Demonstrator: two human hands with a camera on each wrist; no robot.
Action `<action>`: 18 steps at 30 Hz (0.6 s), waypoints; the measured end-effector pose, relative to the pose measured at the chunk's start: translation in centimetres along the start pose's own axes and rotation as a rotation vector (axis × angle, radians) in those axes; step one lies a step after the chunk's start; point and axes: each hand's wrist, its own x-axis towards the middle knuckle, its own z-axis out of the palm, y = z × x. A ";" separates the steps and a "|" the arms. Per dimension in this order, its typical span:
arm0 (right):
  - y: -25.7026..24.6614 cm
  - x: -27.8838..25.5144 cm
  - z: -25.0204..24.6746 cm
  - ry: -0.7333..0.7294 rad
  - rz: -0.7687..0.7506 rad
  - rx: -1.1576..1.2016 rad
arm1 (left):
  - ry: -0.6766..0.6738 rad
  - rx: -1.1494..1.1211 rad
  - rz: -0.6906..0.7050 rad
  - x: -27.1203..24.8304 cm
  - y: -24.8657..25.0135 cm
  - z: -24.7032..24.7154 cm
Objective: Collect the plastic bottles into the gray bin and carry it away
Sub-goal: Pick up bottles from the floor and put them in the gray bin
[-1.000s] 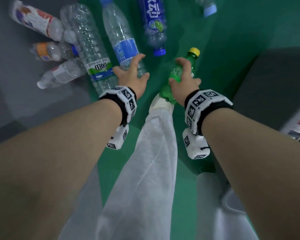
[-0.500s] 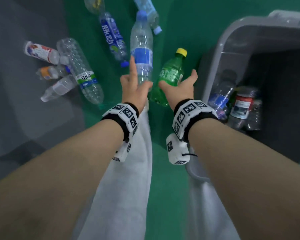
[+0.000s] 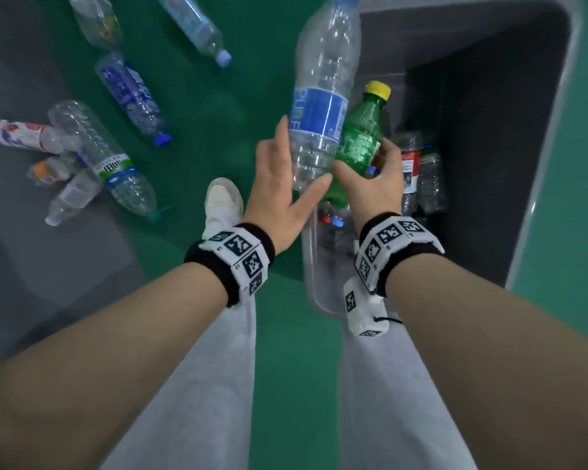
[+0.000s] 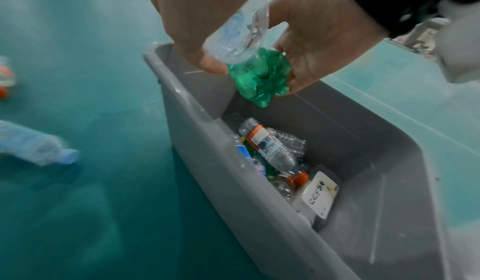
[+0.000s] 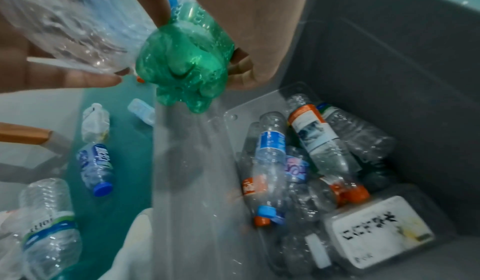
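My left hand [image 3: 304, 150] grips a tall clear bottle with a blue label [image 3: 323, 96] near its base. Beside it my right hand [image 3: 362, 157] grips a green bottle with a yellow cap [image 3: 360, 137]. Both bottles are held upright, touching each other, above the left side of the gray bin [image 3: 489, 96]. From the left wrist view the clear base [image 4: 239, 37] and green base [image 4: 259, 76] hang just over the bin rim [image 4: 182, 91]. The right wrist view shows the green base [image 5: 182, 68] above several bottles [image 5: 270, 161] lying in the bin.
Several bottles lie on the green floor at the left, among them a large clear one [image 3: 106, 157] and a blue-labelled one [image 3: 133, 93]. My white shoe [image 3: 223, 201] stands by the bin. A clear tray [image 3: 319, 273] and a white box [image 5: 376, 229] lie in the bin.
Both hands have lifted their bottles off the floor and carried them right, from beside the bin to above its left edge. My view has swung toward the bin.
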 end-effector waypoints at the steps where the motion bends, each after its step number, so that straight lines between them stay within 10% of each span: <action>1: 0.6 0.2 -1.0 0.002 0.010 -0.003 | -0.028 0.034 -0.002 -0.3 0.5 0.7; 11: 4.7 5.0 -6.9 0.005 0.160 -0.193 | -0.207 0.103 -0.333 1.7 5.3 9.3; 18: 5.9 10.6 -6.2 -0.080 0.203 -0.321 | -0.070 0.152 -0.640 7.7 3.3 14.3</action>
